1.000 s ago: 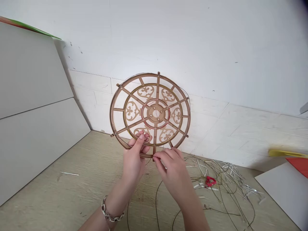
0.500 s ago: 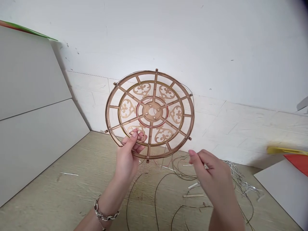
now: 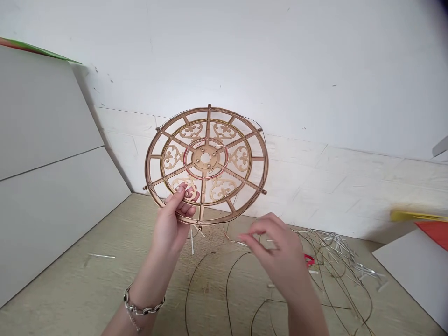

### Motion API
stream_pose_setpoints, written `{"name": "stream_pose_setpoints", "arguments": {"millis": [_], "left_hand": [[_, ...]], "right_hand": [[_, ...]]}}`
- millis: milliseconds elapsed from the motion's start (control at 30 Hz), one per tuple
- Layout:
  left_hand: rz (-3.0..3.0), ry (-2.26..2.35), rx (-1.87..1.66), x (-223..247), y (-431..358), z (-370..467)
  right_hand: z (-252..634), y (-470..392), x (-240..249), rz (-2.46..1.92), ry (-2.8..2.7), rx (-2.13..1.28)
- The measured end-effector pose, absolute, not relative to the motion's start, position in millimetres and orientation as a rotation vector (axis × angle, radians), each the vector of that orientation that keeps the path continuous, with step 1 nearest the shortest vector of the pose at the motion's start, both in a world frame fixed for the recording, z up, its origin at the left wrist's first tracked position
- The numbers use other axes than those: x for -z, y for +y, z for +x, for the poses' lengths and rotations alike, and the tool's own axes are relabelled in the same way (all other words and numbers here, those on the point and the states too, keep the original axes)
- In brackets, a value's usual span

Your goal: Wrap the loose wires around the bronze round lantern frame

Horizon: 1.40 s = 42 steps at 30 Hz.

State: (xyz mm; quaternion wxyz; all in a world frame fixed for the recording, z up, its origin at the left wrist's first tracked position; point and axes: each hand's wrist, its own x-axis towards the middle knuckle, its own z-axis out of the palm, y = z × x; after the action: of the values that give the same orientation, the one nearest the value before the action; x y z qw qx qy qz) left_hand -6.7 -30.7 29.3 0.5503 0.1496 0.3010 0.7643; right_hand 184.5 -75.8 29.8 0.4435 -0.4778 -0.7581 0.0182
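My left hand [image 3: 172, 218] grips a round bronze-coloured openwork frame [image 3: 209, 209] by its lower left part, thumb in front and fingers behind. The frame is held up and tilted above the table, with spokes, scroll ornaments and small lugs around its rim. Thin wires run along its rings, a reddish one [image 3: 227, 161] around the hub and a yellowish one around the middle ring. To the lower right of the frame, my right hand [image 3: 280, 249] is closed in a pinch, thumb and forefinger together. Whatever lies between those fingertips is too small to make out.
Loose dark wires [image 3: 227, 280] curl over the table [image 3: 115, 298]. A pile of silvery strips [image 3: 339, 247] lies at the right, with a red item [image 3: 308, 260] partly behind my right hand. White panels [image 3: 52, 186] stand at the left; a white wall [image 3: 245, 60] rises behind.
The frame and my left hand have shifted left. My right hand has moved left and slightly down, staying pinched. The red item beside it now shows.
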Motion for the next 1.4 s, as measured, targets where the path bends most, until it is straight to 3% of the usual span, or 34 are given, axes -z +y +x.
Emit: {"name": "stream_pose_setpoints", "arguments": {"millis": [167, 533, 1167, 1400], "left_hand": [[0.444, 0.750, -1.760, -27, -30, -5], [0.503, 0.768, -1.756, -24, -28, -7], [0.638, 0.839, -1.744, -27, -30, -15], [0.663, 0.811, -1.693, -29, -30, -24]], "right_hand": [[167, -73, -23, -0.991, -1.967, 0.368], [173, -71, -22, -1.102, -2.019, 0.265], [174, -68, -20, -1.084, -1.807, 0.755], [187, -65, -20, -0.973, -1.604, 0.676]]}}
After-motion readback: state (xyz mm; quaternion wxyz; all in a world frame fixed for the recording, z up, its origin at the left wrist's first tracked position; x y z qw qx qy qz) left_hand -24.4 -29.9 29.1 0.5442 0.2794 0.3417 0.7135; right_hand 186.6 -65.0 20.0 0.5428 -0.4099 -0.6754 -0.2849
